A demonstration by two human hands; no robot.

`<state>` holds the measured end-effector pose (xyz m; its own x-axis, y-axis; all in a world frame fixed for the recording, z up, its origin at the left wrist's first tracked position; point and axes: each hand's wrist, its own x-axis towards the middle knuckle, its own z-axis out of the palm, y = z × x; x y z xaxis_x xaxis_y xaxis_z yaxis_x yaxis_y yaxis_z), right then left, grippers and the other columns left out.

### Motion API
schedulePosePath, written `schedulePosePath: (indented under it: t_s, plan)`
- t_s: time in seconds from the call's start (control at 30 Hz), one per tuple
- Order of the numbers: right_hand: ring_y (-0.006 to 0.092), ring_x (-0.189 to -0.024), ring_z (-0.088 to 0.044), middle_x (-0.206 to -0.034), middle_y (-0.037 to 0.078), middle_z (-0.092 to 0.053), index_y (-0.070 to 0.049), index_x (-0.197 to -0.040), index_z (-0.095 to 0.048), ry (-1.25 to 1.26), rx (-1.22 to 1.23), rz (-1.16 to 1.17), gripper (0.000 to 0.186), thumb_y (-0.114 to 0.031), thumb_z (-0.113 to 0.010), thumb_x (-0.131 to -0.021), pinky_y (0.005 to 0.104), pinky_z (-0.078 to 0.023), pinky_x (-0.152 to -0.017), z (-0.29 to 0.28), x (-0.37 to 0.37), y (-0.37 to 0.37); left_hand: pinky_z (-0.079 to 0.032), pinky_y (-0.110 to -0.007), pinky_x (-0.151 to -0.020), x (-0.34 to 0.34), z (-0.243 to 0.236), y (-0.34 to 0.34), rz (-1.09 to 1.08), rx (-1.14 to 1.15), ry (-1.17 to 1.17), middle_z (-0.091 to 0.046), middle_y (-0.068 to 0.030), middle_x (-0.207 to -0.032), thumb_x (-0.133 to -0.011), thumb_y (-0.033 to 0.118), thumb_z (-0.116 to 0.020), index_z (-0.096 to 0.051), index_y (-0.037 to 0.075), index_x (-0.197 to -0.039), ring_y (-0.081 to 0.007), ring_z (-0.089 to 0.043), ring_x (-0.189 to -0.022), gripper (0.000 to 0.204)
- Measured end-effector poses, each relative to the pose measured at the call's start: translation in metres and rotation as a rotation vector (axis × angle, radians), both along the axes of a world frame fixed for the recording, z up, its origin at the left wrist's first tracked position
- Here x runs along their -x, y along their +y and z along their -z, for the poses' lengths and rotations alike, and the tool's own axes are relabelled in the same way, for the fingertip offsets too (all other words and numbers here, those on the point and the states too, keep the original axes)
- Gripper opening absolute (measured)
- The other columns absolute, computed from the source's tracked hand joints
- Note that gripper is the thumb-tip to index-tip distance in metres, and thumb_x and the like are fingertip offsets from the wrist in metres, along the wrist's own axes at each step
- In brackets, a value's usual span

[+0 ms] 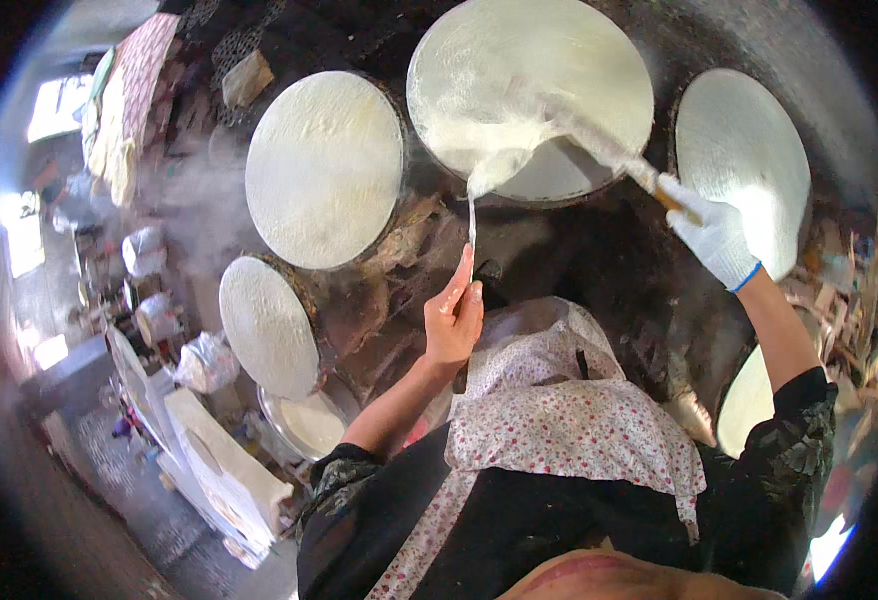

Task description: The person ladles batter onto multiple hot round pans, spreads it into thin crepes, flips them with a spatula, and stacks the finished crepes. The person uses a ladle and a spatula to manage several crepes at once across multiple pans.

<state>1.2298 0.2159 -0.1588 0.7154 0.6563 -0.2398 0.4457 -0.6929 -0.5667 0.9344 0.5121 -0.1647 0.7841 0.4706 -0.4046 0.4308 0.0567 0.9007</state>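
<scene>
A big round griddle lies straight ahead, most of it coated with pale batter; a dark grey patch of its surface shows at the near side. My bare left hand grips the thin handle of a batter-coated ladle, whose bowl is at the griddle's near edge. My right hand, in a white glove with a blue cuff, is closed around the wooden handle of a batter-smeared spreader. The spreader's far end reaches over the batter and is blurred, so its exact shape is unclear.
Other round griddles with pale sheets stand to the left, lower left and right. A basin of batter sits beside my left forearm. Firewood is piled at far right. Steam drifts at the left.
</scene>
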Motion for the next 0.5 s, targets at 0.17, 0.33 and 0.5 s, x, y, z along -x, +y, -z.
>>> schedulePosePath:
  t_s: [0.17, 0.33, 0.5]
  plan:
    - [0.0186, -0.086, -0.074, -0.117, 0.010, -0.078, -0.021, -0.159, -0.049, 0.377, -0.116, 0.482, 0.062, -0.020, -0.068, -0.100, 0.0386, -0.060, -0.080, -0.008, 0.095, 0.104, -0.039, -0.026, -0.041, -0.026, -0.066, 0.057, 0.079, -0.263, -0.870, -0.051, -0.0035, -0.068, -0.108, 0.001, -0.047, -0.036, 0.009, -0.164, -0.0102, -0.047, -0.047, 0.057]
    - [0.0466, -0.081, -0.070, -0.092, 0.032, -0.069, -0.027, -0.168, -0.021, 0.190, -0.266, 0.200, 0.069, -0.019, -0.044, -0.104, 0.0566, -0.054, -0.075, 0.043, 0.171, 0.308, -0.041, -0.027, -0.036, 0.018, -0.135, 0.084, -0.140, -0.051, -0.937, -0.050, -0.0062, -0.069, -0.113, 0.021, -0.039, -0.005, 0.013, -0.168, -0.0116, -0.044, -0.043, 0.066]
    - [0.0487, -0.081, -0.071, -0.099, 0.030, -0.073, -0.025, -0.168, -0.021, 0.130, -0.313, 0.488, 0.069, -0.016, -0.042, -0.102, 0.0596, -0.055, -0.076, 0.098, 0.195, 0.356, -0.042, -0.028, -0.039, 0.068, -0.135, 0.110, -0.060, -0.131, -0.686, -0.050, -0.0062, -0.071, -0.114, 0.023, -0.040, -0.002, 0.013, -0.169, -0.0116, -0.043, -0.045, 0.068]
